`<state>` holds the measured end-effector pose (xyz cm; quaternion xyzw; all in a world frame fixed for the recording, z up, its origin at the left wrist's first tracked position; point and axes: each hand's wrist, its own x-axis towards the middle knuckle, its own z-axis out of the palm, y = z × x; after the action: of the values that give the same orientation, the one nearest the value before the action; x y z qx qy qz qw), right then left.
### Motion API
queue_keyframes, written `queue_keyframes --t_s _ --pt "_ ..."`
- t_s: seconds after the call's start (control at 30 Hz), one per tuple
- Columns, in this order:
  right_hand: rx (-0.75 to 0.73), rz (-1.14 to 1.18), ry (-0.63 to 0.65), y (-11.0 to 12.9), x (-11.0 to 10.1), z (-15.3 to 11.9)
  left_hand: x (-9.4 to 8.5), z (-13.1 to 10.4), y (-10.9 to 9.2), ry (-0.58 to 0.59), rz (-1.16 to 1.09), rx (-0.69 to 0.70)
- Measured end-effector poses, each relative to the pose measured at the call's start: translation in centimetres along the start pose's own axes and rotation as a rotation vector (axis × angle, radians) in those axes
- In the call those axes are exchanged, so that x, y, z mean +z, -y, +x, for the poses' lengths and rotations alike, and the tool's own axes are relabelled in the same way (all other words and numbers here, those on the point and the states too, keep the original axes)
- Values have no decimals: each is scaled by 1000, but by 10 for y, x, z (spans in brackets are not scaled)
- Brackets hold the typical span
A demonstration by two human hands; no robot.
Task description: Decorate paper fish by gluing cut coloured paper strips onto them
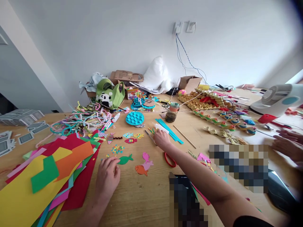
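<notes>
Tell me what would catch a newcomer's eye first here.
The bright pile of coloured sheets would probably win, spread over the lower left of the table. Farther back, near the wall, sits a green panda bag. Then comes the green fish by the fingertips of the left hand.

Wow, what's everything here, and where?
Playing cards: many, grey, far left
Craft sheets: many, multicoloured, front left
Pipe cleaners: many, multicoloured, left
Panda bag: one, green, back left
Fish cutouts: several, multicoloured, centre
Textured disc: one, blue, centre
Jar: one, dark, centre
Stick: one, tan, centre-right
Fan: one, white, far right
Wall sockets: two, white, back
Co-worker's hands: two, bare, right edge
Left hand: one, bare, at green fish
Right hand: one, bare, at white bottle
</notes>
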<state>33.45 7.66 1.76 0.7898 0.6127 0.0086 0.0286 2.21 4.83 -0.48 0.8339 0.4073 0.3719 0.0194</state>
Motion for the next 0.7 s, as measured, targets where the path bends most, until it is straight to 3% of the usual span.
queue_keyframes --t_s 0.27,0.7 --pt "55 18 13 3 -3 8 0 -1 0 6 3 7" --pt "61 29 32 -20 -15 9 -2 0 -3 18 16 3"
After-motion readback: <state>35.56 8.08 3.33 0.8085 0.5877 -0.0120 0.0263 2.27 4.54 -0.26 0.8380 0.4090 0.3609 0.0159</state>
